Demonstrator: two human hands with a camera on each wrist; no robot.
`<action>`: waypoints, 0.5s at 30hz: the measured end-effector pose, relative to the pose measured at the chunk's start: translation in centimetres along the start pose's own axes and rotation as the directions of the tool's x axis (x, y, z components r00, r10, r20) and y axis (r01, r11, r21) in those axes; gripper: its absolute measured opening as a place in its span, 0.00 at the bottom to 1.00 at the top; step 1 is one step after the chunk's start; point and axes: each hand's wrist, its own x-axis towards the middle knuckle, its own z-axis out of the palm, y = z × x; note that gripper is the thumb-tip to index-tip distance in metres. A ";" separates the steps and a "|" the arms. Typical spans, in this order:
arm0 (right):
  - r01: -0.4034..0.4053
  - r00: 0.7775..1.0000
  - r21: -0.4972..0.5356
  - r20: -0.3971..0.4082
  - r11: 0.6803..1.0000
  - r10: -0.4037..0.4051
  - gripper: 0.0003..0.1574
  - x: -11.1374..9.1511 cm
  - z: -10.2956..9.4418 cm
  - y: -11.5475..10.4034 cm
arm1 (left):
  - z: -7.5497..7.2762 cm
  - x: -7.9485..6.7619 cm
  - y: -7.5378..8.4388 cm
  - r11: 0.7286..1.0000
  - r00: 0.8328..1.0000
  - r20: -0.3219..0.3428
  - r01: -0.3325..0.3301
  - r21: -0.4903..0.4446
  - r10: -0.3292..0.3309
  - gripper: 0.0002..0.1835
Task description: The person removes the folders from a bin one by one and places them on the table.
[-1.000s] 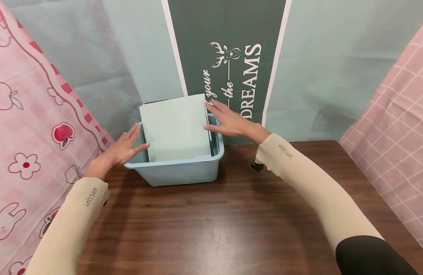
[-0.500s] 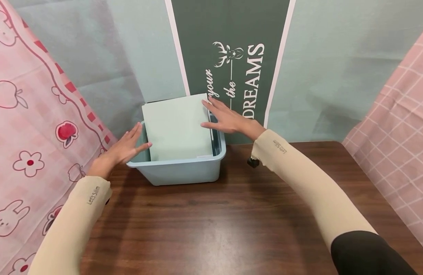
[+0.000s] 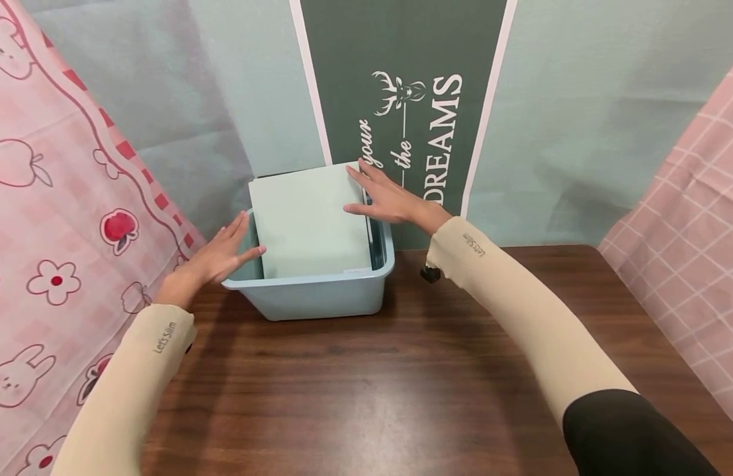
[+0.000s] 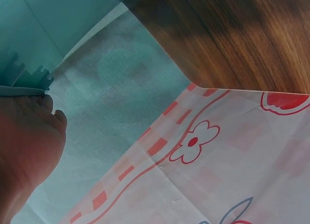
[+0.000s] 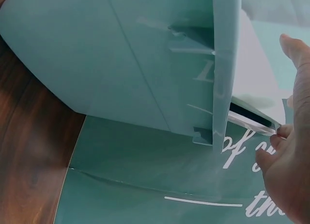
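Observation:
A light blue plastic tub (image 3: pixel 307 301) stands on the table against the back cloth. Tilted up inside it is a pale, flat, square-cornered panel (image 3: pixel 309 221), its upper part above the rim; a dark edge shows behind it, and its kind is unclear. My left hand (image 3: pixel 217 254) lies at the tub's left rim, fingers extended, thumb toward the panel's left edge. In the left wrist view that hand (image 4: pixel 31 141) meets the rim, its fingertips hidden. My right hand (image 3: pixel 390 198) spreads its fingers at the panel's upper right corner. The right wrist view shows its fingertips (image 5: pixel 283 132) at that corner.
The brown wooden table (image 3: pixel 354 390) extends in front of the tub. A grey-green cloth (image 3: pixel 581 132) with lettering hangs behind. A pink patterned cloth (image 3: pixel 57 218) borders the left side, and a pink checked cloth (image 3: pixel 688 218) the right.
My right hand has moved slightly left, from beside the panel's right edge to over its upper right corner. My left hand keeps its place at the rim. The head view has shifted a little.

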 end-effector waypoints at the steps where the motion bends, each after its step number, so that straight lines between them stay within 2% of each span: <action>1: -0.001 1.000 0.004 -0.002 1.000 0.001 0.59 0.1 0.0 0.0 | 0.0 0.0 -0.1 1.000 1.000 0.001 0.000 -0.001 0.000 0.54; 9: -0.010 1.000 0.027 -0.008 1.000 0.011 0.59 0.7 0.4 0.4 | 0.2 0.0 -0.1 1.000 1.000 -0.003 -0.005 0.005 0.005 0.54; 15: 0.007 0.999 0.033 -0.046 0.999 -0.006 0.59 1.2 0.6 0.7 | 0.1 0.0 -0.2 1.000 1.000 -0.004 -0.003 0.007 0.003 0.53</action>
